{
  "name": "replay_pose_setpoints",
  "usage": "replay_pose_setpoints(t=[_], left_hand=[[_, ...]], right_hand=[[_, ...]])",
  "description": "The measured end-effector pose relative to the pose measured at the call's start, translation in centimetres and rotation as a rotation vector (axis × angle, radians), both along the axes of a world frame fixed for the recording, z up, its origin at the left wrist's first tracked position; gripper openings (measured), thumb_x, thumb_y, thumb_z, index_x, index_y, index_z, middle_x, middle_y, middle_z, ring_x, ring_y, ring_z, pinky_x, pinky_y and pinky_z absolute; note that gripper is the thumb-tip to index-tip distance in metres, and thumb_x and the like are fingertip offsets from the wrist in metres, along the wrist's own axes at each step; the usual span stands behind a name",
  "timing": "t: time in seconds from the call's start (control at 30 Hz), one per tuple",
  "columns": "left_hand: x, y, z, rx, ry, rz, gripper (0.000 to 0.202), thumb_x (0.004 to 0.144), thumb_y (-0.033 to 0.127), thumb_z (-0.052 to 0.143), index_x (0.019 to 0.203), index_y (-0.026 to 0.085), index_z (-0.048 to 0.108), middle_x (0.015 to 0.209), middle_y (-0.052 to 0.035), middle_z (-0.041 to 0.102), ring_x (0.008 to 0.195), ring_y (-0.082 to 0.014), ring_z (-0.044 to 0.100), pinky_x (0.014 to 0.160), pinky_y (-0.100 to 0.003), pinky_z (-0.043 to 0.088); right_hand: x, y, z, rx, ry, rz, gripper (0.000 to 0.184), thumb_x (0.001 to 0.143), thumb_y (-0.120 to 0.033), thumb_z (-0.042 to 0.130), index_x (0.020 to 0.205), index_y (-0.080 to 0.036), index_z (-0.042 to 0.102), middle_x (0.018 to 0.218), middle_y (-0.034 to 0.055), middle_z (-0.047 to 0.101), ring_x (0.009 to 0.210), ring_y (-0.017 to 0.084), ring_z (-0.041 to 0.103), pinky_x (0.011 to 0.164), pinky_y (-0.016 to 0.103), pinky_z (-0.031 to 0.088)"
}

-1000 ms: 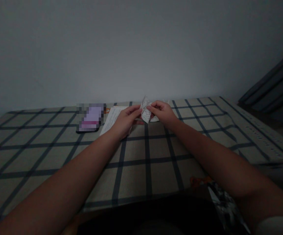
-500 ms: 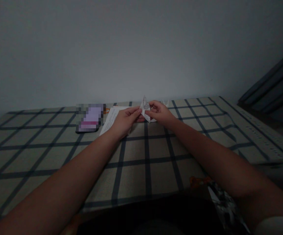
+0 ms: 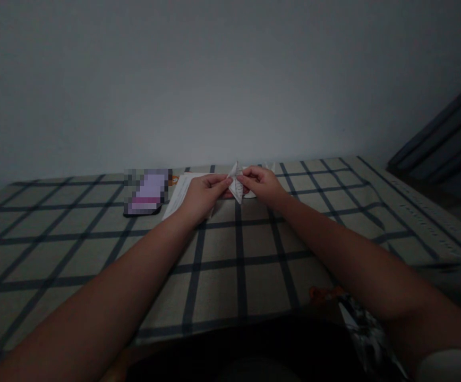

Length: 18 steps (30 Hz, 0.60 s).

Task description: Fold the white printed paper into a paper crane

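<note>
Both of my arms reach forward over a checked cloth (image 3: 238, 276). Between the hands is a small folded piece of white printed paper (image 3: 236, 183), pointed at top and bottom. My left hand (image 3: 204, 196) pinches its left side with thumb and forefinger. My right hand (image 3: 263, 184) pinches its right side, fingers curled. The paper is held just above the cloth. Light is dim and fine folds are hard to make out.
A phone with a lit, blurred screen (image 3: 147, 192) lies left of my hands. White printed sheets (image 3: 180, 193) lie under and beside my left hand. A plain wall stands behind; a dark striped cushion (image 3: 449, 143) is at the right. A patterned item (image 3: 364, 331) lies near my right forearm.
The folded paper has been turned and pressed narrower between my fingers; its top point now stands more upright. My hands stayed in the same place.
</note>
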<state>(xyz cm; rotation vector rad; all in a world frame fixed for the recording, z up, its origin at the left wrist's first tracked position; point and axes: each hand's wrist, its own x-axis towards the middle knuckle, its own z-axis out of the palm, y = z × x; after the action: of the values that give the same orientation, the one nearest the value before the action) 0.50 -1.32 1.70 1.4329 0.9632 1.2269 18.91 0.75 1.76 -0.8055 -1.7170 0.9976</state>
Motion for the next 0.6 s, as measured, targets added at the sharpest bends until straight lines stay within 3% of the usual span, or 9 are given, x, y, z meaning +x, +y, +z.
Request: replay_pose_setpoints(t=[0.37,0.6], left_hand=[[0.07,-0.17,0.13,-0.053,-0.018,0.001,0.027,0.074,0.039,0.08,0.083,0.014,0.076,0.081,-0.0059,0.075,0.07,-0.014,0.068,0.074,-0.027,0.057],[0.1,-0.16,0.01,-0.055,0.064,0.029,0.021,0.073,0.035,0.078,0.076,0.015,0.073,0.074,-0.0039,0.072,0.06,-0.0112,0.063,0.064,-0.024,0.055]], right_hand=[[0.0,0.19,-0.03,-0.032,-0.014,0.014,0.035,0.079,-0.05,0.068,0.079,-0.017,0.059,0.071,-0.0003,0.059,0.059,0.01,0.052,0.055,0.024,0.045],[0.29,0.37,0.28,0.059,-0.047,-0.044,0.03,0.081,-0.046,0.066,0.082,-0.016,0.063,0.075,0.0009,0.061,0.064,0.01,0.051,0.058,0.024,0.044]])
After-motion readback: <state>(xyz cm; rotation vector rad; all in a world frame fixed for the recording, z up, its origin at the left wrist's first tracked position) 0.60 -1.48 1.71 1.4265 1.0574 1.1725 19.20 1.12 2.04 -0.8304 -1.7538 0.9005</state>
